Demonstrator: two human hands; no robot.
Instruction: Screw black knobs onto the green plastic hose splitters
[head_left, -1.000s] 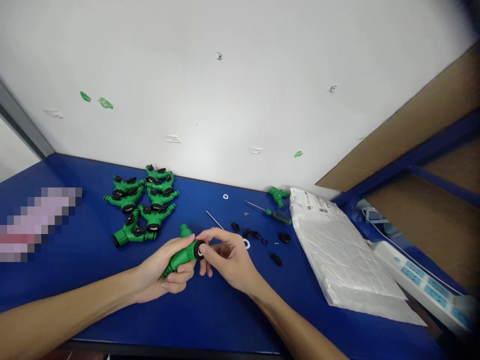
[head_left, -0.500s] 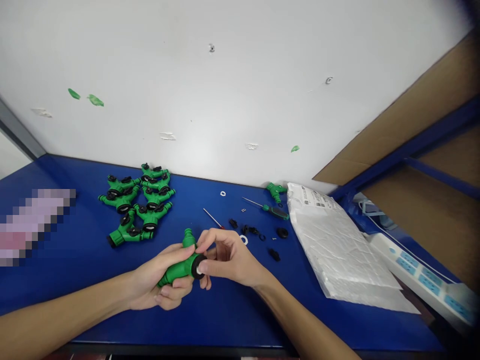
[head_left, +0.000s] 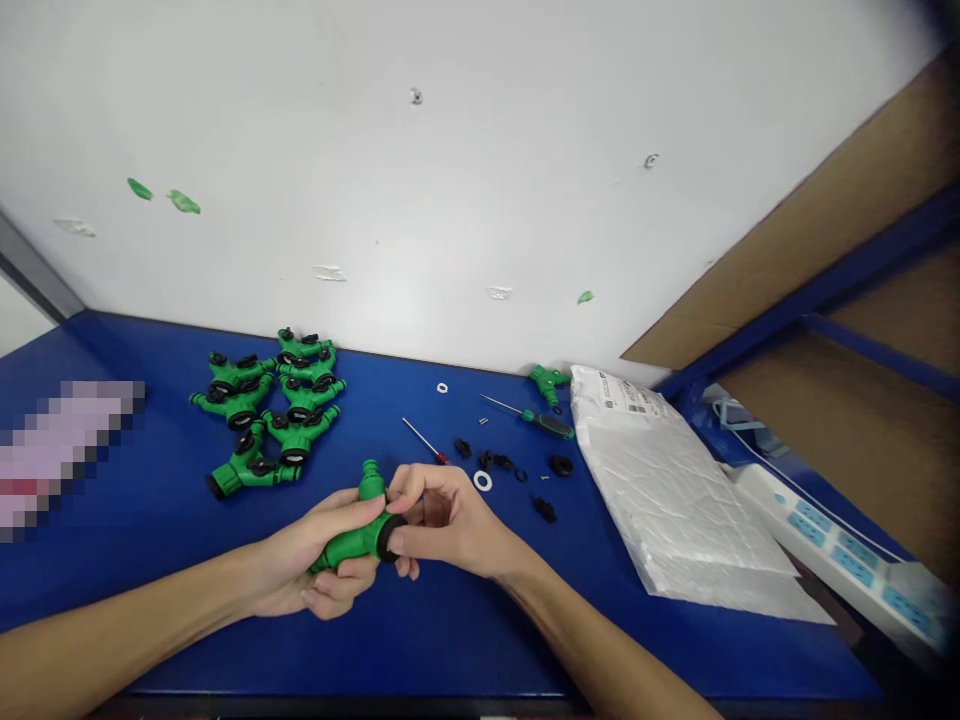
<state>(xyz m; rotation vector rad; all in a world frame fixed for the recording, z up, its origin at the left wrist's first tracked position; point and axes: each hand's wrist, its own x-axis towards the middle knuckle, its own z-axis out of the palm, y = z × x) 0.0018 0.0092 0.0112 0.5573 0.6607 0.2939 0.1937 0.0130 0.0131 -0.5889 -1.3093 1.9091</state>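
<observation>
The left hand [head_left: 289, 560] grips a green connector [head_left: 349, 546]; the right hand [head_left: 469, 525] pinches its black collar [head_left: 385, 532]. Seven finished-looking connectors [head_left: 306, 437] sit grouped; black parts [head_left: 463, 448] lie loose.

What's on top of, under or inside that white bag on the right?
On top of the white bag, near its far end, a printed label shows. Its underside and inside are hidden, so I can't tell what's there.

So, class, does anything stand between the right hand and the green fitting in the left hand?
Nothing visible does: the right hand has its thumb against the black collar of the green fitting, held in the left hand. What lies beneath that thumb is hidden.
</observation>
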